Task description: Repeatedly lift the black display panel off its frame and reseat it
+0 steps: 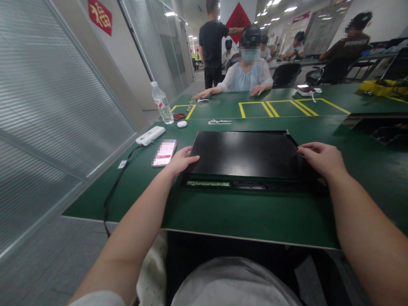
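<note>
Fingers, left hand: clamped on left edge of black panel, thumb uppermost. Fingers, right hand: pinching its right edge. Near side: frame, green circuit board.

The panel is black (the table green).

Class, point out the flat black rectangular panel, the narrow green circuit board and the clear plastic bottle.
Flat black rectangular panel point(244, 154): head view, middle of its face.
Narrow green circuit board point(208, 184): head view, middle of its strip.
Clear plastic bottle point(163, 105): head view, its body.
</note>
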A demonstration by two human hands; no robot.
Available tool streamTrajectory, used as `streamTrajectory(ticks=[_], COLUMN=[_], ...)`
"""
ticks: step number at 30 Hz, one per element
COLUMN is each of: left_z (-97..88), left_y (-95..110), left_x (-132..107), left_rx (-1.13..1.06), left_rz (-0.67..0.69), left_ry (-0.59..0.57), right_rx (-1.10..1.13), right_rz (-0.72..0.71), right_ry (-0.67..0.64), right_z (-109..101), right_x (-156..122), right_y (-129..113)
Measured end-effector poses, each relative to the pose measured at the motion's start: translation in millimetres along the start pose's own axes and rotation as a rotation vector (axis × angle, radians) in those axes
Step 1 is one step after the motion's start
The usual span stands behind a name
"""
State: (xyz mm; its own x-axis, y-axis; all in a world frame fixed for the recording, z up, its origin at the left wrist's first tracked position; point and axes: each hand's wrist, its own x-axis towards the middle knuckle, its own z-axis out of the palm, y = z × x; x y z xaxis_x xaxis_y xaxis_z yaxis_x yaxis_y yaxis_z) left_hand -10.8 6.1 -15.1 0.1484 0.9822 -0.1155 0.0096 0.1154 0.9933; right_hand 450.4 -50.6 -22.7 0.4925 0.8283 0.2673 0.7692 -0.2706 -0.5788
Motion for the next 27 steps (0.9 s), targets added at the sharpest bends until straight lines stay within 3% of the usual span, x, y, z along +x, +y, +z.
streamTrajectory(ticks=[6,10,15,27], left_z=[3.6,6.1,2.8,-3.0], left_y=[6,11,12,4], left_x=[-4,-7,-6,0], left_rx=[-0.071,-0.093,-0.123,-0.122], left_rz=[-0.031,-0.046,-0.058,-0.035], left_ry=[0.032,0.056,-0.006,0.039], right_rx=[0.042,0.031,0.03,0.005], right_rz=[0.126,0.119,0.106,0.085], right_ry=[-0.001,0.006,0.028,-0.003], right_z=[-8,-9,-10,-9], right_x=[-6,-6,-6,-6], right_y=[-14,-13,-14,-11])
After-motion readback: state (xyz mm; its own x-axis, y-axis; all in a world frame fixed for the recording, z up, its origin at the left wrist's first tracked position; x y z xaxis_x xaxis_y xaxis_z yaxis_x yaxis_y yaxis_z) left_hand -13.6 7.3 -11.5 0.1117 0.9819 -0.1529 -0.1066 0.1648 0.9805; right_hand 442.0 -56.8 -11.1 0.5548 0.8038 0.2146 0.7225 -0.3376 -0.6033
